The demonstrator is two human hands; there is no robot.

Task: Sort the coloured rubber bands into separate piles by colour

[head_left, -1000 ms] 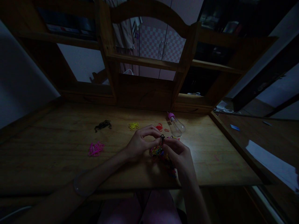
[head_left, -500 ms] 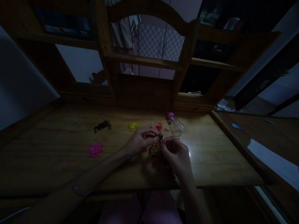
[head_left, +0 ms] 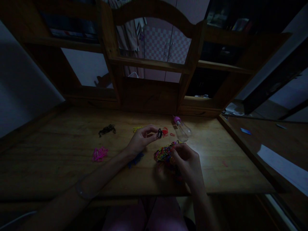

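Observation:
My left hand [head_left: 141, 140] pinches a small black loop band [head_left: 159, 133] between thumb and fingers, held up above the wooden desk [head_left: 60, 166]. Just right of it, my right hand [head_left: 185, 162] is curled with its fingertips in a mixed heap of coloured bands [head_left: 163, 154]; what it holds is hidden. Sorted little piles lie on the desk: black [head_left: 106, 129], pink [head_left: 99, 154], yellow [head_left: 137, 128], red [head_left: 165, 131] and blue [head_left: 135, 159] under my left wrist.
A clear bulb-shaped bottle with a pink cap [head_left: 182, 129] lies behind the heap. A wooden hutch with shelves [head_left: 149, 64] rises at the desk's back. A side surface with papers [head_left: 279, 163] runs along the right. The room is dim.
My hands have drawn apart: the left one lifted away up and leftward with the black band, and the right one dropped to the mixed heap.

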